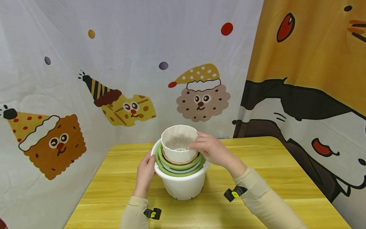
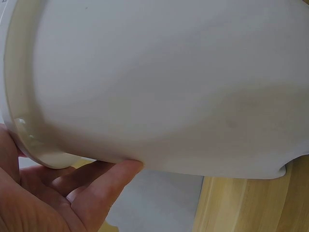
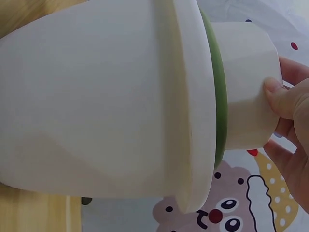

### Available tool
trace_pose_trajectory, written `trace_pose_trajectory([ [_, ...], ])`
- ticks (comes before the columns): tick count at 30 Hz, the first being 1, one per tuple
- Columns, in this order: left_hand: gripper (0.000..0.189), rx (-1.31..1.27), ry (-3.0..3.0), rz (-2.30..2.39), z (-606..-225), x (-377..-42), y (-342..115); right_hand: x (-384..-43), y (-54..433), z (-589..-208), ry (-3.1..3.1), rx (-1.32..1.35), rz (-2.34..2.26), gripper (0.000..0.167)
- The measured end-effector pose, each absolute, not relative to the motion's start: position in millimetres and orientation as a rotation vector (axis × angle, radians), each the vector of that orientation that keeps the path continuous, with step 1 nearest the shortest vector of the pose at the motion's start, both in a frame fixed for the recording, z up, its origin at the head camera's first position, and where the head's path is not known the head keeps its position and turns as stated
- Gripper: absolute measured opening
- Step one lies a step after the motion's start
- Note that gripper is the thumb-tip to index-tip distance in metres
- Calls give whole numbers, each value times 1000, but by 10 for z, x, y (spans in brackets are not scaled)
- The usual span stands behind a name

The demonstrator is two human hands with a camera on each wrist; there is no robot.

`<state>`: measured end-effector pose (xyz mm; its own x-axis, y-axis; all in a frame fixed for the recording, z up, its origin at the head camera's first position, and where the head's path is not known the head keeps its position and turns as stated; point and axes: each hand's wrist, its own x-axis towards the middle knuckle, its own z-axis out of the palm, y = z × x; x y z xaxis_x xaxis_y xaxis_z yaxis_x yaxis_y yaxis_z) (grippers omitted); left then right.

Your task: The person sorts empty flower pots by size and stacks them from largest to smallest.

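Note:
A large white flower pot (image 1: 183,186) stands upright on the table with several smaller pots nested inside it. Their rims, green (image 1: 178,174), grey and brown, show as rings within the white one. Innermost and highest is a cream pot (image 1: 179,156) with a scalloped rim and holes in its bottom. My right hand (image 1: 211,149) pinches the cream pot's rim on the right, thumb on the outer wall in the right wrist view. On the left, my left hand (image 1: 145,170) grips the large pot's rim, with fingers (image 2: 104,193) under it against the wall.
The pots stand on a yellow wood-grain table (image 1: 243,203). Behind it hangs a white cloth (image 1: 137,47) printed with cartoon food, and at right an orange cartoon-print cloth (image 1: 274,63). Each sleeve bears a black strap device (image 1: 235,193).

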<state>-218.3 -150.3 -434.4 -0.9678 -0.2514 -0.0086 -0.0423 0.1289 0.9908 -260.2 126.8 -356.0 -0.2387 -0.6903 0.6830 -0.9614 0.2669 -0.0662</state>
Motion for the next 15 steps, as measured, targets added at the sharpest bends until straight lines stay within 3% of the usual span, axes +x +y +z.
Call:
trace_pose_trajectory([
  [15, 46, 296, -2232, -1950, -4327, -2182, -1497, -2652, 1318, -3602, -2008, 1510, 654, 35],
])
